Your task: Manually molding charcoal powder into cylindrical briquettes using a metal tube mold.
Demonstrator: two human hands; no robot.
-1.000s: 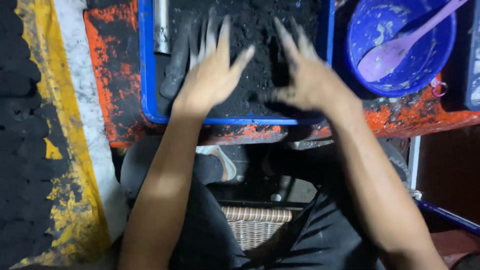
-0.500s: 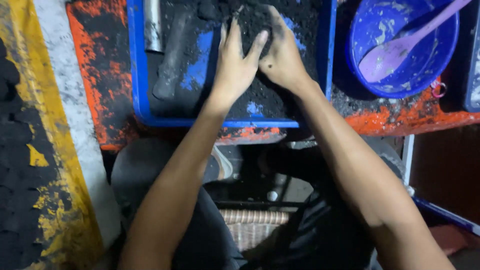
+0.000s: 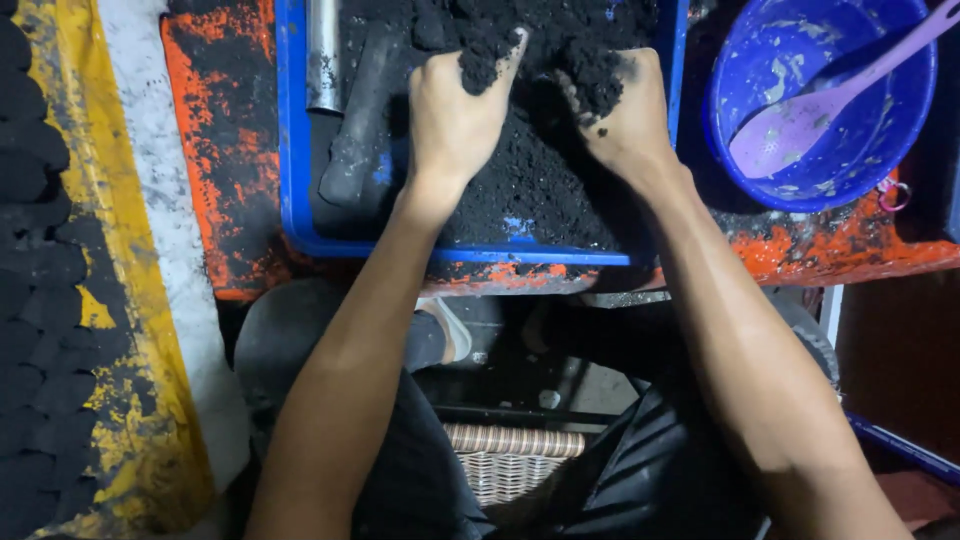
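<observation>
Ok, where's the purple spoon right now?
The purple spoon lies in the blue bowl at the head view's upper right, just right of the blue tray.

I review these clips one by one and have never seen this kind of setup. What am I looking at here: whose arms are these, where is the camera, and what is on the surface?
There is no machine here. The camera sits on a person's head and looks down, so the two bare arms coming up from the bottom are that person's own. The left hand and the right hand are both curled into a heap of black crumbly material, each gripping a clump of it. The heap lies in a shallow blue tray on an orange, soot-stained surface. Inside the tray, to the left, lie a metal tube and a dark stick-shaped tool. To the right stands a blue bowl with a purple spoon in it. Far left, a yellow strip runs beside rows of dark round lumps.
</observation>
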